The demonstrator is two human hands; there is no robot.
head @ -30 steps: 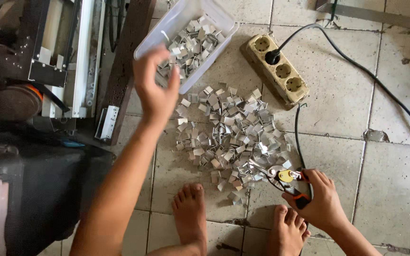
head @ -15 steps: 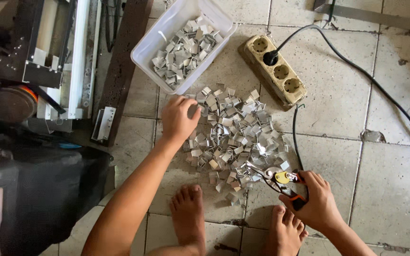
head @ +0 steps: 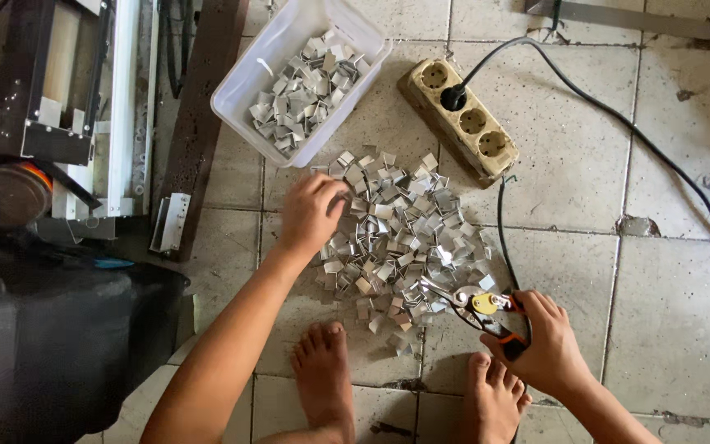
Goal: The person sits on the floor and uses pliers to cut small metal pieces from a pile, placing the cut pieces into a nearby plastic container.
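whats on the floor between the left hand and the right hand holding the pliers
In the head view, the pile of small bent metal pieces fills the tiled floor between the left hand and the right hand gripping the pliers.

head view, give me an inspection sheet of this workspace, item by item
surface: tiled floor, stained, chipped in places
job's things: heap of small bent metal pieces on the floor; more of them in a clear plastic tub above the heap
clutter: dark wooden plank and a white metal frame at left
hands: left hand rests on the heap's left edge, fingers curled on pieces; right hand grips orange-handled pliers, nose at the heap's lower edge
cables: black plug in a beige power strip; black cable runs right
surroundings: black bag lower left; two bare feet at the bottom edge
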